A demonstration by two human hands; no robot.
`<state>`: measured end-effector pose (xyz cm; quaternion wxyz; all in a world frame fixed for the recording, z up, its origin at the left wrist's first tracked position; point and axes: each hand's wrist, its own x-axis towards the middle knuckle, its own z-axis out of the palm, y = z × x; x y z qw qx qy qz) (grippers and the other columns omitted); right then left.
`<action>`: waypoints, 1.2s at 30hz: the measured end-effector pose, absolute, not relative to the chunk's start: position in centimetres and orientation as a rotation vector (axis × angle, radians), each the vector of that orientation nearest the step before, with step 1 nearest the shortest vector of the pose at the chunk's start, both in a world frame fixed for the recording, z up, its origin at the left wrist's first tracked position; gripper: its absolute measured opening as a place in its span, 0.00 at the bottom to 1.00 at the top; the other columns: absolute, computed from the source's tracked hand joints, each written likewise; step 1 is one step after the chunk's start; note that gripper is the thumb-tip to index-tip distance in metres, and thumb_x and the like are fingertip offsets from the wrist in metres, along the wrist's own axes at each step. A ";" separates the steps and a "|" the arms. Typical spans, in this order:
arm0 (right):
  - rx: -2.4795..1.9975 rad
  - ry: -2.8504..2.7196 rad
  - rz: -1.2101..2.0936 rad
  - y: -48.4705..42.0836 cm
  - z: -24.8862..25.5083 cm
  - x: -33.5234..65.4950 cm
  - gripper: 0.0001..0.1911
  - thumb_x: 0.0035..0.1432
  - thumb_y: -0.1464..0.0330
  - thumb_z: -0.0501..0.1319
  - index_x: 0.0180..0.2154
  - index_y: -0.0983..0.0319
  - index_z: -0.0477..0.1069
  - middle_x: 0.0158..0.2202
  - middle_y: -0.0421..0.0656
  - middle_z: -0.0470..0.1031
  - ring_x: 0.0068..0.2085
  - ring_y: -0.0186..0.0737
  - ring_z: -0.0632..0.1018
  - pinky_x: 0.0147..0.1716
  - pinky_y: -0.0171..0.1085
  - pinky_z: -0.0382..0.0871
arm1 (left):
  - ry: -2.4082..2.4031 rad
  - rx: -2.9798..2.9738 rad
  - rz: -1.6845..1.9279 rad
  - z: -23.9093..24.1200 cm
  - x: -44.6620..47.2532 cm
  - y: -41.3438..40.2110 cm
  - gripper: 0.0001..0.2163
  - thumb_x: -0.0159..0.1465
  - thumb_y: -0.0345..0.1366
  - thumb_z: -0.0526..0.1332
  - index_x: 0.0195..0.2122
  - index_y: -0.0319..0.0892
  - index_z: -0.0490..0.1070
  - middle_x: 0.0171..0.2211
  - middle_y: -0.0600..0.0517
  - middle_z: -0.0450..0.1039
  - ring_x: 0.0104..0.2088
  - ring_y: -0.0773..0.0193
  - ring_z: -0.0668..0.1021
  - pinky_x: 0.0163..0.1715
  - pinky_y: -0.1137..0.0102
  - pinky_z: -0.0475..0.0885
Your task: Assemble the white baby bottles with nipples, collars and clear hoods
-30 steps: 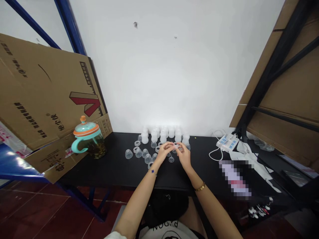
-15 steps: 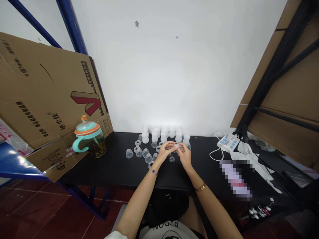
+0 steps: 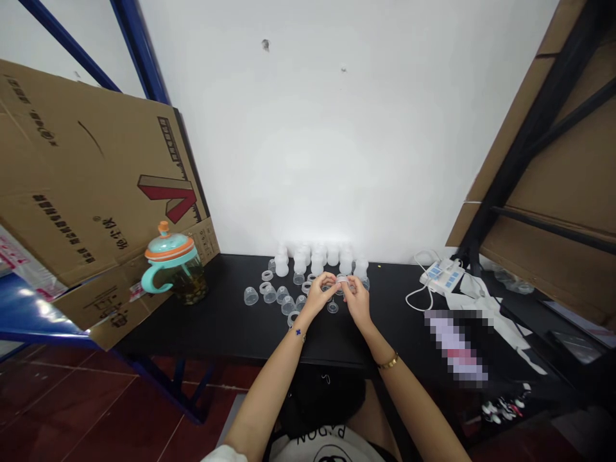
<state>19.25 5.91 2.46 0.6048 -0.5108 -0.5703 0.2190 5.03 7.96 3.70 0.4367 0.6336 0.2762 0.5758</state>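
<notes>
My left hand (image 3: 319, 292) and my right hand (image 3: 357, 299) meet over the middle of the black table (image 3: 226, 327). Both pinch a small clear plastic piece (image 3: 341, 280) between their fingertips, fingers curled. Around them lie several small clear plastic cups (image 3: 269, 294) and rings. Behind them, against the wall, stands a row of white plastic bottles (image 3: 315, 260).
A glass jar with a teal and orange lid (image 3: 172, 268) stands at the table's left end, in front of a tilted cardboard box (image 3: 81, 192). A white power strip with cord (image 3: 440, 276) lies at the right, beside black shelving (image 3: 529, 128).
The hands have stayed together over the cups, with only slight finger movement on the small piece. The view has shifted a little.
</notes>
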 end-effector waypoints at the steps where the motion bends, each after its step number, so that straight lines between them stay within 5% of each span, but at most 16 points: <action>1: -1.182 -1.328 0.509 6.0 2.4 19.2 0.20 0.59 0.51 0.59 0.42 0.61 0.73 0.34 0.44 0.80 0.21 0.37 0.75 0.22 0.36 0.70 | 0.687 1.576 1.434 3.6 5.0 8.0 0.14 0.58 0.46 0.70 0.37 0.42 0.72 0.35 0.51 0.76 0.36 0.63 0.78 0.41 0.68 0.74; 28: -1.078 -1.398 0.570 6.0 2.2 19.4 0.22 0.58 0.55 0.61 0.51 0.60 0.70 0.47 0.48 0.79 0.20 0.32 0.73 0.21 0.35 0.71 | 0.784 1.447 1.533 3.2 5.1 8.7 0.14 0.54 0.41 0.72 0.37 0.41 0.74 0.37 0.48 0.78 0.39 0.60 0.80 0.41 0.67 0.74; 36: -1.129 -1.426 0.537 5.8 2.6 19.3 0.20 0.59 0.53 0.58 0.46 0.59 0.72 0.46 0.48 0.80 0.21 0.33 0.74 0.22 0.36 0.70 | 0.740 1.446 1.499 3.0 5.2 8.7 0.14 0.53 0.37 0.72 0.38 0.41 0.73 0.39 0.48 0.78 0.39 0.62 0.80 0.41 0.68 0.75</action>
